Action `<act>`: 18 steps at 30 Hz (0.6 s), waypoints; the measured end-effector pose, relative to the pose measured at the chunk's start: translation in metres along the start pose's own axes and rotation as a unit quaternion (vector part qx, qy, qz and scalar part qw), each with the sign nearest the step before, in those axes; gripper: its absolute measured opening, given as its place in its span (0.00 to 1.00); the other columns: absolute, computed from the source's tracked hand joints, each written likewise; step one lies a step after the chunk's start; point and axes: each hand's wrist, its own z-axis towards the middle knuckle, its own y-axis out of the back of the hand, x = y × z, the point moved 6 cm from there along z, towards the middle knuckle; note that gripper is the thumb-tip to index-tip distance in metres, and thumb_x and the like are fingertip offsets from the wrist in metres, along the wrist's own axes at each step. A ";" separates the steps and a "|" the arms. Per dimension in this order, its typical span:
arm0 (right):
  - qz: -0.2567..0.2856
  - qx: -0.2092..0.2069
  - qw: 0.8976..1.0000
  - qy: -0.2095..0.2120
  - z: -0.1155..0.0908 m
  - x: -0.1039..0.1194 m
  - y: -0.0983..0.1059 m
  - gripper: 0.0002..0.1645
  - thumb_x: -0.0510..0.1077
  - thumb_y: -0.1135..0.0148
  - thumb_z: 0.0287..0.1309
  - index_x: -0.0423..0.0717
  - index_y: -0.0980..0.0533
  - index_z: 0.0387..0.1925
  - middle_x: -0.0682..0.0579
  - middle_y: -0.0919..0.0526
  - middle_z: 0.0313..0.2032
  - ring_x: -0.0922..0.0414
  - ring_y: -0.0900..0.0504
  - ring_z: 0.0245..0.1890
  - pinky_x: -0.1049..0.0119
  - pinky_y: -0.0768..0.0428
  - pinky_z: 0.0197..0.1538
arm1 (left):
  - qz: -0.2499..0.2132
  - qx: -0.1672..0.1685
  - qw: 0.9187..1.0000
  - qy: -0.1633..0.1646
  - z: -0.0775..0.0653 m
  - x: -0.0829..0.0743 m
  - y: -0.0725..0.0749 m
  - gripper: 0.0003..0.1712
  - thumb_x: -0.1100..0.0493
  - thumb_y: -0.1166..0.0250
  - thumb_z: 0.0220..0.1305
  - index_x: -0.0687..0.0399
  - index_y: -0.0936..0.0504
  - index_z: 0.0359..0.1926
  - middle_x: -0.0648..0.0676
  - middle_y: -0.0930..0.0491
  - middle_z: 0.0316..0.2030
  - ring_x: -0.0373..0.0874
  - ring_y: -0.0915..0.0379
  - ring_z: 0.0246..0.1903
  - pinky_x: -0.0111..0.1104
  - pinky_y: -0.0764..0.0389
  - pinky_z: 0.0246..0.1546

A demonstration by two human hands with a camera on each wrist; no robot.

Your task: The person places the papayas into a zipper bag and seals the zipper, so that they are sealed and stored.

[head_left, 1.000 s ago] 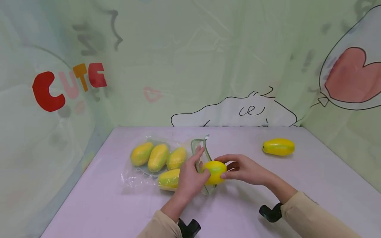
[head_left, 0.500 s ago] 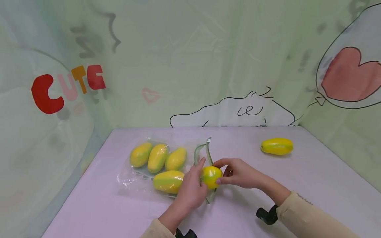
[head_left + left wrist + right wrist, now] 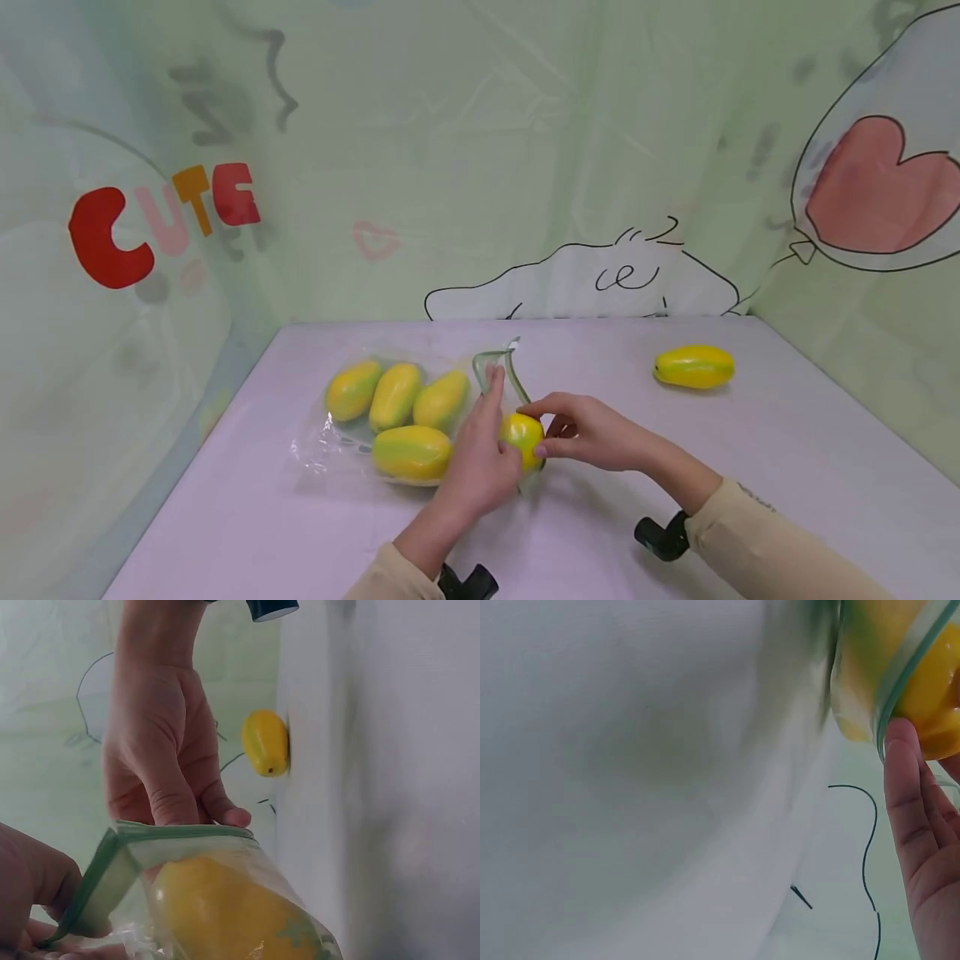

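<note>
A clear zip bag (image 3: 341,467) with a green-edged mouth lies on the table, several yellow papayas inside. My left hand (image 3: 480,462) grips the bag at its mouth; in the left wrist view the fingers (image 3: 45,870) are at the green zip edge (image 3: 97,877). With thumb and fingertips, my right hand (image 3: 592,432) holds another papaya (image 3: 522,442) by its end, most of it within the bag's mouth. The right wrist view shows the thumb (image 3: 904,772) against this papaya (image 3: 930,690), beside the green edge. The bag's near part is hidden behind my left hand.
One loose papaya (image 3: 694,367) lies at the back right of the pale lilac table (image 3: 787,467). Printed fabric walls (image 3: 480,167) rise behind the table and on both sides. A black wrist mount (image 3: 663,537) sits at my right cuff.
The papaya in my right hand has moved left, deeper into the bag's mouth, and the right hand has followed it. A papaya inside the bag has shifted left.
</note>
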 end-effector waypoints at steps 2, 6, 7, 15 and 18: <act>-0.011 -0.010 1.000 0.010 0.002 0.005 0.000 0.29 0.43 0.30 0.62 0.37 0.24 0.63 0.42 0.16 0.55 0.63 0.18 0.36 0.69 0.15 0.46 | -0.005 -0.007 1.000 -0.004 0.001 -0.001 0.002 0.51 0.77 0.46 0.58 0.56 0.52 0.82 0.56 0.53 0.82 0.57 0.40 0.75 0.49 0.30 0.71; -0.027 -0.030 0.999 0.027 0.007 0.016 -0.003 0.25 0.42 0.28 0.61 0.38 0.22 0.58 0.44 0.14 0.50 0.64 0.19 0.35 0.71 0.15 0.43 | -0.019 -0.015 1.000 -0.018 0.001 -0.005 0.004 0.51 0.77 0.45 0.58 0.57 0.51 0.81 0.56 0.52 0.82 0.55 0.31 0.68 0.32 0.17 0.50; -0.029 -0.031 0.999 0.032 0.009 0.018 -0.005 0.22 0.41 0.29 0.61 0.38 0.21 0.56 0.45 0.14 0.48 0.64 0.18 0.35 0.71 0.15 0.42 | -0.022 -0.018 0.999 -0.025 0.001 -0.006 0.005 0.50 0.76 0.45 0.58 0.58 0.51 0.81 0.56 0.52 0.82 0.53 0.29 0.64 0.29 0.20 0.46; -0.019 0.006 0.999 0.030 0.014 0.021 -0.011 0.16 0.33 0.39 0.67 0.37 0.19 0.54 0.47 0.11 0.46 0.61 0.13 0.42 0.72 0.15 0.45 | -0.059 -0.027 0.997 -0.050 -0.001 -0.009 0.007 0.49 0.75 0.48 0.57 0.61 0.52 0.81 0.56 0.54 0.82 0.50 0.30 0.68 0.25 0.31 0.34; -0.006 -0.002 1.000 0.018 0.011 0.020 0.000 0.17 0.33 0.39 0.68 0.34 0.20 0.57 0.42 0.12 0.49 0.56 0.12 0.45 0.69 0.14 0.48 | -0.081 -0.023 0.996 -0.041 0.000 -0.008 0.008 0.49 0.75 0.49 0.58 0.59 0.53 0.81 0.55 0.57 0.82 0.52 0.33 0.72 0.23 0.33 0.25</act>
